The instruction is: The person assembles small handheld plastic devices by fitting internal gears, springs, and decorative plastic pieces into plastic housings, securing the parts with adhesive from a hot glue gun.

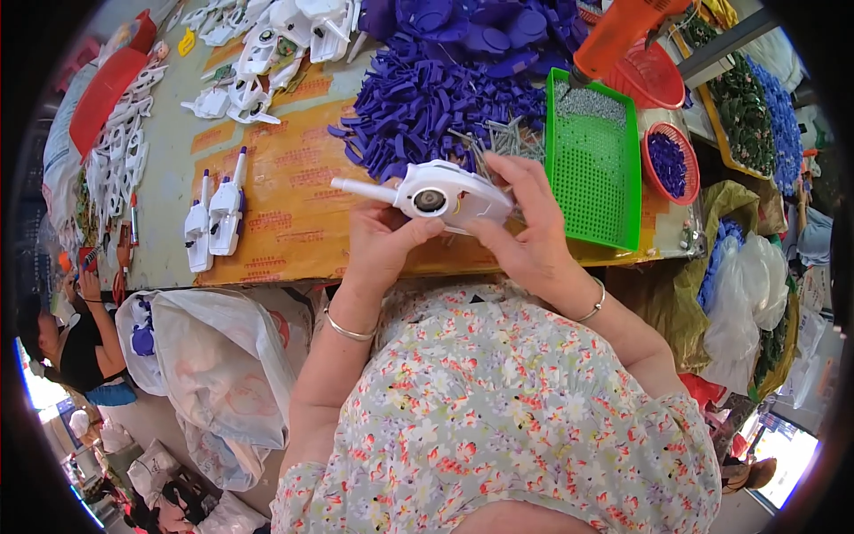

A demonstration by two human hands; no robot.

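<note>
Between my two hands I hold a white plastic toy walkie-talkie shell (pixel 463 189), its antenna pointing left and a round dark speaker showing in it. My left hand (pixel 384 245) grips the antenna end, with the thumb below the speaker. At the other end, my right hand (pixel 534 233) has its thumb on the lower edge and its fingers around the far side. Just beyond lies a heap of purple plastic parts (pixel 418 107), with a small pile of thin grey pieces (pixel 511 138) beside it. Two white-and-purple walkie-talkies (pixel 228 218) lie on the table to the left.
A green basket (pixel 630 178) with small silvery pieces stands right of my hands. Red baskets (pixel 656 182) sit beyond it, below an orange power tool (pixel 623 40). More white shells (pixel 253 93) lie far left. A plastic bag (pixel 213 356) hangs at the near edge. Another person (pixel 93 343) is at left.
</note>
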